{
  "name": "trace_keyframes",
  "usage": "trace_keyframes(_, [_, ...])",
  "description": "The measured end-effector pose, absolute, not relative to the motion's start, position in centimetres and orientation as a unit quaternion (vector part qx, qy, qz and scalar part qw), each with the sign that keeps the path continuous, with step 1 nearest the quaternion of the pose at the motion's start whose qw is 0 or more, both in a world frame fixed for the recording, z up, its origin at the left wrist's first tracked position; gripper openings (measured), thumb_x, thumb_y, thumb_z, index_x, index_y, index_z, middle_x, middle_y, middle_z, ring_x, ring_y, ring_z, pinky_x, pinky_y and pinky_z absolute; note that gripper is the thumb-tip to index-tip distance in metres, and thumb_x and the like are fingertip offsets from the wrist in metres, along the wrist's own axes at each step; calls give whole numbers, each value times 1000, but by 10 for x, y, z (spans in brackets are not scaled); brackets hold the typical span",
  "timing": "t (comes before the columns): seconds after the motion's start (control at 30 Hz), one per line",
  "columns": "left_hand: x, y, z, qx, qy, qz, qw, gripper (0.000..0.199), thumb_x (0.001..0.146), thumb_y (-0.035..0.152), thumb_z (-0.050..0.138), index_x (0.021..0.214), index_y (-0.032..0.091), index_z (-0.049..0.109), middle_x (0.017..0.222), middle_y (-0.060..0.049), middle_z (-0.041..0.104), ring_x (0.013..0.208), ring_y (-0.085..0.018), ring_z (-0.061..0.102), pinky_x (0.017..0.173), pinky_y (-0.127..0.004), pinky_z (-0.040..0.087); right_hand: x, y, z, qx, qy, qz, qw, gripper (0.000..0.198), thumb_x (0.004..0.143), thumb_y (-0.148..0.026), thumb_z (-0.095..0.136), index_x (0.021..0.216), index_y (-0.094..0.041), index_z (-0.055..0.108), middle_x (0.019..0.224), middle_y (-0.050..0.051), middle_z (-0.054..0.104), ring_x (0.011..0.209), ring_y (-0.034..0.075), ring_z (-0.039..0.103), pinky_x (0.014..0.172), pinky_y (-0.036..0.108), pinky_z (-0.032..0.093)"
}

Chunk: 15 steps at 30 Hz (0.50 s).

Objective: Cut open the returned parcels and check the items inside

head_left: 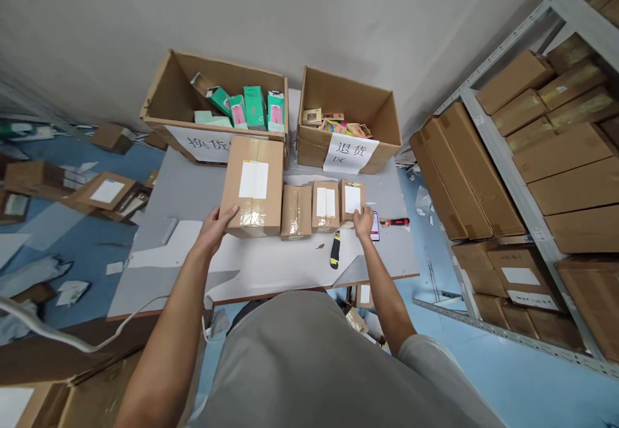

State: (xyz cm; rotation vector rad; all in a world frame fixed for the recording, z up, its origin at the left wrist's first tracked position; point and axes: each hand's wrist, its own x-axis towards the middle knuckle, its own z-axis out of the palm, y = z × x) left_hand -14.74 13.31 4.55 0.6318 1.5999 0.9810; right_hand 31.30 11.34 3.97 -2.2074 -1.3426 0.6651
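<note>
Hand Position at a Row of Four Taped Cartons

The left hand [216, 228] grips the lower-left corner of the large carton [254, 186], thumb on the labelled face and fingers at the side. The right hand [363, 222] grips the lower-right corner of the smallest carton [352, 197] at the opposite end of the row. Two small cartons, one plain and taped [296, 212] and one with a white label [325, 205], stand between them. All four are on the worktop [271, 267].

Just right of the right hand lies a smartphone [375, 228], followed by a red-and-black-handled tool [397, 222]. A yellow-and-black utility knife [335, 251] lies on the near side of the row.

Two open boxes stand behind: the left box [157, 96] contains green product packs [254, 107]; the right box [348, 87], labelled "退货区", contains small colourful packs [333, 124].
</note>
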Motion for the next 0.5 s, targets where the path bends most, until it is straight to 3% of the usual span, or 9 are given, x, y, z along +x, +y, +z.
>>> trace_keyframes(0.07, [-153,118,42,274,681,395,553,82,80,74,97,141,23,76,164,-22,73,156,-42,68,122,-56,64,276,107,30,-783,-496,259,270,60,114,-45,60,158,-8,72,175,29,65,172,34,54,147,59,36])
trace_keyframes(0.13, [-155,109,41,268,679,389,563,82,83,78,93,145,26,75,169,-22,68,162,-43,61,124,-65,62,227,100,22,-712,-510,360,323,64,111,-50,67,162,-12,72,175,24,67,168,33,61,144,56,43])
trace_keyframes(0.27, [-152,103,45,279,650,409,576,71,88,70,94,141,26,76,165,-21,70,158,-40,65,119,-62,66,130,89,22,-533,-542,556,337,86,105,-73,77,173,-20,67,177,15,68,166,31,65,137,50,55])
trace_keyframes(0.37, [-152,91,51,269,652,431,563,60,90,58,94,135,22,78,159,-20,74,151,-35,69,124,-59,65,91,75,34,-531,-542,554,343,101,101,-84,80,179,-22,62,178,12,68,171,31,59,137,49,55])
trace_keyframes(0.5, [-166,47,55,245,640,466,560,56,87,53,95,131,21,80,154,-16,77,148,-34,70,127,-59,63,86,32,48,-523,-560,550,333,111,95,-87,86,181,-21,61,188,16,54,170,40,60,137,54,57])
